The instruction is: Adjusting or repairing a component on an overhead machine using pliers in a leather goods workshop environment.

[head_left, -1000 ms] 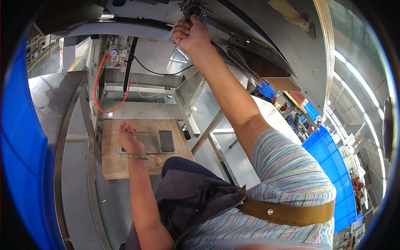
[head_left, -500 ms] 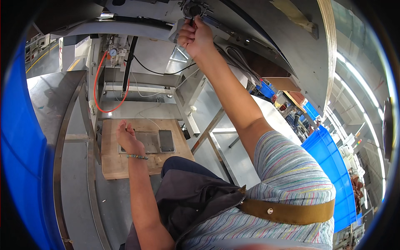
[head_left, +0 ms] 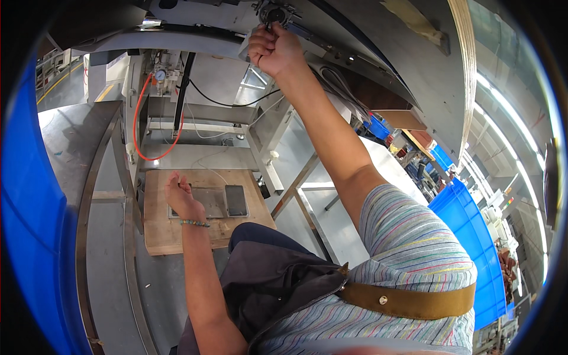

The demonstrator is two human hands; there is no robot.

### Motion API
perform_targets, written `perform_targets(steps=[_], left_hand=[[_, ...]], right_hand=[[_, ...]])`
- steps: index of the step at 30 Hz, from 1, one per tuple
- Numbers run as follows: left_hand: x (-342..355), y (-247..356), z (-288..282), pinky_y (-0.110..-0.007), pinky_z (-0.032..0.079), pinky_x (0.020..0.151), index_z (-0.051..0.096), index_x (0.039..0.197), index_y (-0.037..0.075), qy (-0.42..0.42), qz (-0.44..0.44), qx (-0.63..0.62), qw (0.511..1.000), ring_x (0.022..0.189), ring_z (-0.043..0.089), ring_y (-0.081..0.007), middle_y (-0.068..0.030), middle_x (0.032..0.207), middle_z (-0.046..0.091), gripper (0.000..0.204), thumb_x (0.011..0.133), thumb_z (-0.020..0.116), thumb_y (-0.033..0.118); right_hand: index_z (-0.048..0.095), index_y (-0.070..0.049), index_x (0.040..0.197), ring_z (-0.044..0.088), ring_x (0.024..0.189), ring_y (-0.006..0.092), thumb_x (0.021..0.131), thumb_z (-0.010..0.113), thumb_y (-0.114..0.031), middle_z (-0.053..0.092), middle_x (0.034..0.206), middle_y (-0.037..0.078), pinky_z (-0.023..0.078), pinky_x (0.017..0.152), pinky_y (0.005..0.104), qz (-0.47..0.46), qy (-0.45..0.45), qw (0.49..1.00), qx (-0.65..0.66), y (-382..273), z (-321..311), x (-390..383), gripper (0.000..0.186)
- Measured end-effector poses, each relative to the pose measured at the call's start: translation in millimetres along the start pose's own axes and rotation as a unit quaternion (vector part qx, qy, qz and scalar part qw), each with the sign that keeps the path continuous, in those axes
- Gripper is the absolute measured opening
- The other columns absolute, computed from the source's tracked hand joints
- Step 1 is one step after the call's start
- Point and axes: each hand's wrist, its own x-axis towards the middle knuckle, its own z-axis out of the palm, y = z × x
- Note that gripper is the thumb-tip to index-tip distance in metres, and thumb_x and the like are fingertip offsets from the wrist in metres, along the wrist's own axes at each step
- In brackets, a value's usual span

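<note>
My right hand [head_left: 276,49] is raised high, its fingers closed in a pinch just below a round metal fitting [head_left: 275,15] with a dark centre on the machine above. Whatever the fingertips hold is mostly hidden behind them. Lower down, my left hand [head_left: 181,196] hangs with loosely curled fingers and nothing visible in it. It is over the left part of a wooden board [head_left: 160,231]. A dark phone-like rectangle [head_left: 236,200] lies on that board, beside a flat clear-looking panel [head_left: 208,200].
An orange hose [head_left: 137,127] loops down from a pressure gauge [head_left: 160,74]. A steel table [head_left: 77,133] stands at the left, next to a large blue surface [head_left: 29,236]. Blue bins [head_left: 467,242] are at the right. A large grey panel [head_left: 438,65] slants overhead.
My right hand has shifted slightly left and its wrist has turned a little at the round fitting. My left hand stays nearly where it was.
</note>
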Motion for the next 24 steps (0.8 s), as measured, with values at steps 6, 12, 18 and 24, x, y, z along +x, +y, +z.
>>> perform_targets(steps=[6, 12, 18, 24], left_hand=[[-0.1, 1.0, 1.8, -0.021, 0.043, 0.069, 0.061, 0.104, 0.005, 0.010, -0.007, -0.003, 1.000, 0.079, 0.054, -0.0087, -0.0009, 0.101, 0.061, 0.017, 0.090, 0.055, 0.012], [-0.4, 0.0, 1.0, -0.021, 0.042, 0.070, 0.061, 0.103, 0.006, 0.009, -0.003, 0.001, 1.000, 0.080, 0.054, -0.0085, -0.0008, 0.101, 0.061, 0.017, 0.089, 0.057, 0.014], [0.6, -1.6, -0.5, -0.021, 0.042, 0.069, 0.060, 0.103, 0.006, -0.002, -0.001, -0.004, 1.000, 0.080, 0.054, -0.0086, -0.0007, 0.101, 0.060, 0.017, 0.089, 0.056, 0.013], [-0.7, 0.0, 1.0, -0.021, 0.041, 0.069, 0.060, 0.104, 0.006, -0.002, -0.001, -0.001, 1.000, 0.081, 0.053, -0.0086, -0.0008, 0.101, 0.060, 0.018, 0.089, 0.055, 0.013]], right_hand=[[0.047, -0.005, 0.080, 0.027, 0.046, 0.0073, 0.101, 0.037, -0.038, 0.032, 0.058, -0.004, 0.020, 0.041, 0.0233, -0.091, 0.035, 0.990, -0.098, 2.1, -4.4, 2.4, 0.040], [0.047, -0.010, 0.076, 0.025, 0.046, 0.0069, 0.100, 0.037, -0.043, 0.031, 0.056, -0.006, 0.017, 0.041, 0.0228, -0.062, 0.060, 0.990, -0.114, -3.1, 1.7, 0.7, 0.042], [0.047, -0.005, 0.080, 0.028, 0.046, 0.0074, 0.101, 0.035, -0.038, 0.033, 0.058, -0.004, 0.020, 0.042, 0.0237, -0.019, 0.042, 0.998, -0.050, 4.2, 2.9, -1.4, 0.040], [0.046, -0.010, 0.074, 0.025, 0.045, 0.0073, 0.101, 0.034, -0.043, 0.031, 0.055, -0.005, 0.018, 0.041, 0.0230, -0.022, 0.047, 0.997, -0.052, 2.5, 2.3, 2.6, 0.044]])
